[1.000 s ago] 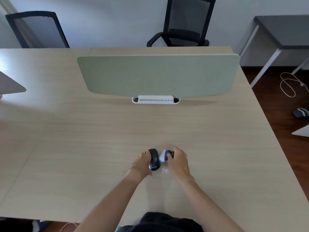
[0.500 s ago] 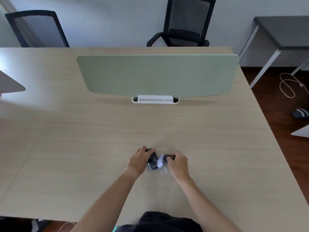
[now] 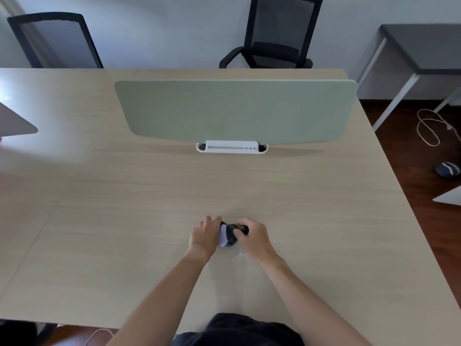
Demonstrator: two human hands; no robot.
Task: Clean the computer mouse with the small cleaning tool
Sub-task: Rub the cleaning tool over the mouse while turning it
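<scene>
A black computer mouse [image 3: 232, 238] sits on the wooden desk [image 3: 311, 221] near its front edge, between my two hands. My left hand [image 3: 203, 236] grips the mouse from its left side. My right hand [image 3: 255, 238] holds the small cleaning tool [image 3: 223, 236] by its dark handle, fingers curled round it. The tool's white head lies across the mouse's left part, touching it. Much of the mouse is hidden by the tool head and my fingers.
A green divider screen [image 3: 237, 111] on a white base [image 3: 232, 146] stands across the desk's middle. Something small and clear glints on the desk [image 3: 239, 254] just below the mouse. Two black office chairs [image 3: 274, 33] stand beyond. A cable [image 3: 427, 128] lies on the floor at right.
The tool's white head has moved left, from the mouse's right side across to its left part. The mouse has tilted a little in my left hand. Both hands stay in place.
</scene>
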